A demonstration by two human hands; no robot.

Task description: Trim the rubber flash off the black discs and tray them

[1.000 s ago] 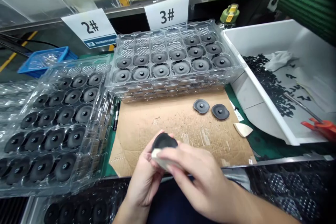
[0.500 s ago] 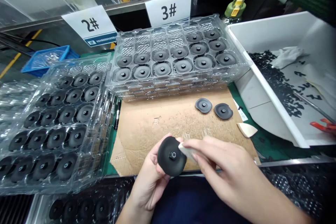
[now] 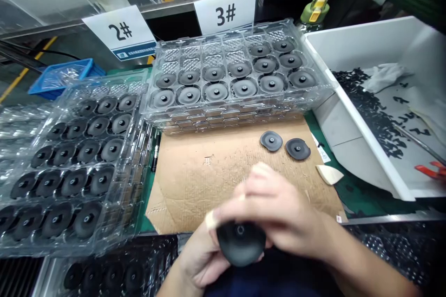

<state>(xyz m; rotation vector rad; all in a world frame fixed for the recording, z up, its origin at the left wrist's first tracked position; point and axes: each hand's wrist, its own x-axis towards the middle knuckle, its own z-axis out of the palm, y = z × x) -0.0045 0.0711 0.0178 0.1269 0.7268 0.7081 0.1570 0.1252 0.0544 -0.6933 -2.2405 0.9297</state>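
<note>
A black round disc (image 3: 241,249) with a small hub in its centre sits in my left hand (image 3: 200,256), whose fingers curl round behind it and are partly hidden. My right hand (image 3: 278,209) reaches across the disc's upper edge, closed and somewhat blurred. From its fingertips pokes the pale tip of a flat wedge-like piece (image 3: 211,220), at the disc's upper left rim; the rest of the piece is covered. Two similar discs, a grey one (image 3: 271,141) and a darker one (image 3: 298,148), lie on the cardboard sheet (image 3: 188,171) beyond my hands.
Clear plastic trays of black discs stand stacked at the back (image 3: 216,116) and left (image 3: 118,167). A pale wedge (image 3: 329,174) lies at the cardboard's right edge. On the right, a white bin (image 3: 362,125) holds black scraps and a red-handled tool (image 3: 430,170). A bottle (image 3: 313,11) stands behind.
My right hand has swung left over the disc, carrying the pale piece from its right rim to its upper left. The disc has shifted slightly right and down and tilted.
</note>
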